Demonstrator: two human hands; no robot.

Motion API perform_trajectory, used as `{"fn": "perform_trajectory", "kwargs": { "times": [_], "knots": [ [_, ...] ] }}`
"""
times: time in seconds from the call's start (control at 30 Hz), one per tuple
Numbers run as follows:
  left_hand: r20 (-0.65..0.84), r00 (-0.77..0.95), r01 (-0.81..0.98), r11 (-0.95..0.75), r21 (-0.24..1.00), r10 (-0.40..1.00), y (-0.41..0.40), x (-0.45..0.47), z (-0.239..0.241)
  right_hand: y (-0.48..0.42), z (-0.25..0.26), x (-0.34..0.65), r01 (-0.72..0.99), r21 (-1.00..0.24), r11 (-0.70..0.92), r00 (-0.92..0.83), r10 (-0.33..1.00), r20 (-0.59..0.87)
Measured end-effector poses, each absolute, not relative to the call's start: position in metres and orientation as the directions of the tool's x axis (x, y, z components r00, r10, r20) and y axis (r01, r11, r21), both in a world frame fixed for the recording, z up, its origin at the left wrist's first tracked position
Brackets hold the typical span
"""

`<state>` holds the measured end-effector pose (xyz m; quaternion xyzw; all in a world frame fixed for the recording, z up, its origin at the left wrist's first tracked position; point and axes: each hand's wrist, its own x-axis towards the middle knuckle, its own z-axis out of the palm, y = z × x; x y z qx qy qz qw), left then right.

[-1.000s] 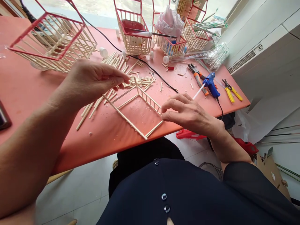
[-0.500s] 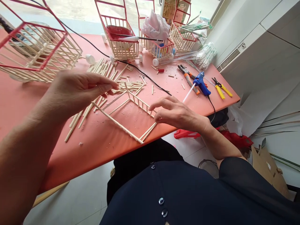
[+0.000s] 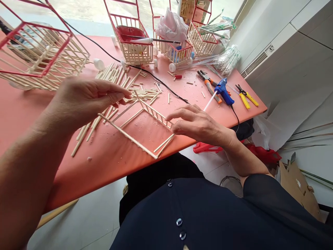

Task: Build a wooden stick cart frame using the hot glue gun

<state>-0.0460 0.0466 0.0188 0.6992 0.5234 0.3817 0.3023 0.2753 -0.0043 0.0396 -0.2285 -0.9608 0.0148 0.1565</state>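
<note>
A small frame of thin wooden sticks [image 3: 127,134] lies near the table's front edge, with a row of short rungs along its far side. At its right corner, my right hand [image 3: 200,125] is closed with thumb and fingertips on the frame. Above the frame's left end hovers my left hand [image 3: 91,99], thumb and fingers pinched together. Anything between those fingertips is too small to make out. Below and behind the left hand, long loose sticks [image 3: 93,128] are spread out, and a pile of short cut sticks [image 3: 145,93] lies just beyond the frame.
Red-rimmed stick carts [image 3: 137,57] stand along the back, and a larger cart [image 3: 52,66] is at left. A blue glue gun [image 3: 225,93], orange-handled pliers [image 3: 209,86] and yellow-handled cutters [image 3: 246,97] lie on the right. A black cable [image 3: 161,81] crosses the pink table [image 3: 109,166].
The stick frame has shifted slightly, its near corner and left end moving a little left. My right hand stays at its corner; my left hand keeps its pinch in place.
</note>
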Motion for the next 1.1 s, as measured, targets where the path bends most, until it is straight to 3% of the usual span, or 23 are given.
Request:
{"fn": "perform_trajectory", "kwargs": {
  "times": [0.3,0.5,1.1],
  "knots": [
    [0.254,0.18,0.514,-0.311,0.799,0.95,0.048,-0.046,0.02,-0.007,0.041,0.274,0.468,-0.124,0.875,-0.846,0.484,0.223],
    [0.26,0.162,0.512,-0.306,0.803,0.952,0.05,-0.045,0.019,-0.002,0.033,0.275,0.423,-0.082,0.902,-0.849,0.426,0.312],
    [0.219,0.184,0.526,-0.284,0.802,0.958,0.052,-0.05,0.014,0.0,0.028,0.276,0.389,-0.068,0.919,-0.848,0.386,0.362]
  ]
}}
